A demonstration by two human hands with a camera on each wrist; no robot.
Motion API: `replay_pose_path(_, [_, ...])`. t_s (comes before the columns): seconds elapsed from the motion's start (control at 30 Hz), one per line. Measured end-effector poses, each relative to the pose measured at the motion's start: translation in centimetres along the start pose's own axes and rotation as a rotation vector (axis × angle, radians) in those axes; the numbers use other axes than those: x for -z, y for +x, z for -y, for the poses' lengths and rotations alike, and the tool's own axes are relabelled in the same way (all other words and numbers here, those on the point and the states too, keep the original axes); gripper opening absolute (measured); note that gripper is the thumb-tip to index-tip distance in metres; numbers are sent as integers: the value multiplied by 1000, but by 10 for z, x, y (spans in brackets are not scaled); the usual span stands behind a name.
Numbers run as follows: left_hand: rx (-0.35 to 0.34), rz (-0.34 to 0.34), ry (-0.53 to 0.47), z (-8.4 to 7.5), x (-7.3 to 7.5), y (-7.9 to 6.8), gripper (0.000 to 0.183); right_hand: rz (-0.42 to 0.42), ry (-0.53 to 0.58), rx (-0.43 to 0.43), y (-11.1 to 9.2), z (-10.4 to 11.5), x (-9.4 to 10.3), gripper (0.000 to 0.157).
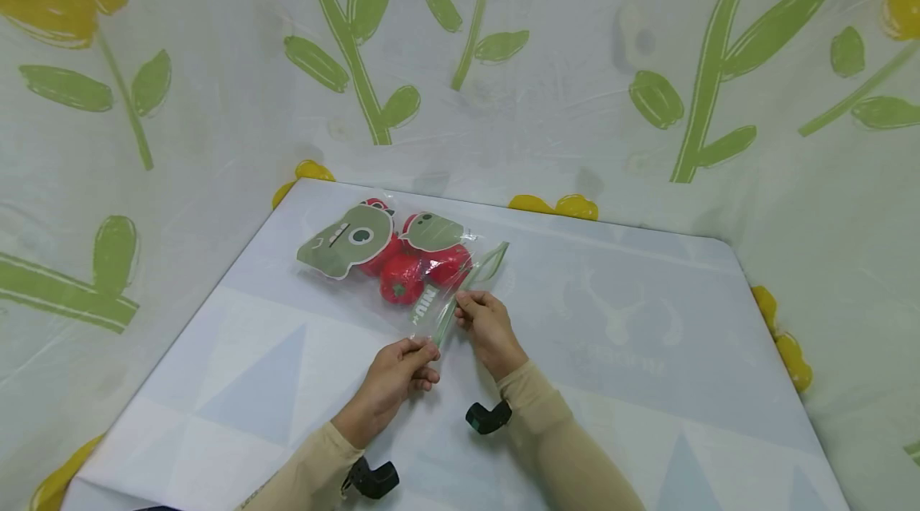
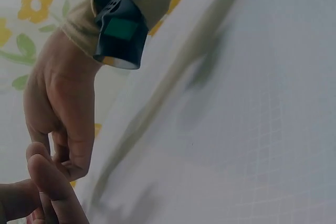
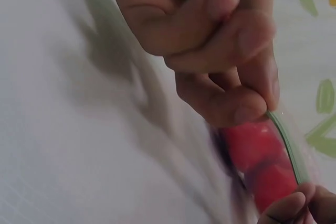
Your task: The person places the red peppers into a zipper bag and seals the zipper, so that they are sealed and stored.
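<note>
A clear zip bag [image 1: 374, 307] with green cartoon print lies on the table, holding several red tomato-like fruits [image 1: 401, 278]. Its green-edged mouth runs between the two hands, and the far end bows apart in a loop. My left hand [image 1: 391, 379] pinches the near end of the green zip strip [image 3: 287, 142], its other fingers curled below. Farther along the strip, my right hand [image 1: 492, 327] pinches it between thumb and finger. In the right wrist view the left hand [image 3: 205, 35] looms large, with the right fingertips at bottom right. The left wrist view hides the bag almost wholly.
The bag lies on a pale table cover [image 1: 618, 415] with blue triangles. Behind the table hangs a white curtain [image 1: 561, 120] printed with yellow flowers and green leaves. Each wrist wears a black camera mount [image 1: 489, 417].
</note>
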State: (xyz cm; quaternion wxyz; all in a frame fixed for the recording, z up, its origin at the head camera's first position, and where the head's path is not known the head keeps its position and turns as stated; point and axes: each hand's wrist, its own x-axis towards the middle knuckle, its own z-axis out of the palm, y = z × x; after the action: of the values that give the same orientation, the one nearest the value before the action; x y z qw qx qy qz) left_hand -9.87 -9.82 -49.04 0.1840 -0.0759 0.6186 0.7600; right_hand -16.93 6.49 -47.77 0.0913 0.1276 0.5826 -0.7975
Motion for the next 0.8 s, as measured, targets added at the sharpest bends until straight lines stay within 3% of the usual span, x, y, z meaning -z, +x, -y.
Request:
replay_pose_path(0.33, [3, 16, 4, 2, 5, -2, 43, -78, 62, -25, 22, 13, 5, 14])
replay_pose_path(0.6, [-4, 6, 14, -1, 6, -3, 39, -130, 55, -54, 45, 36, 16, 21])
replay_pose_path(0.8, [-5, -1, 27, -8, 5, -11, 41, -179, 88, -65, 57, 55, 26, 26])
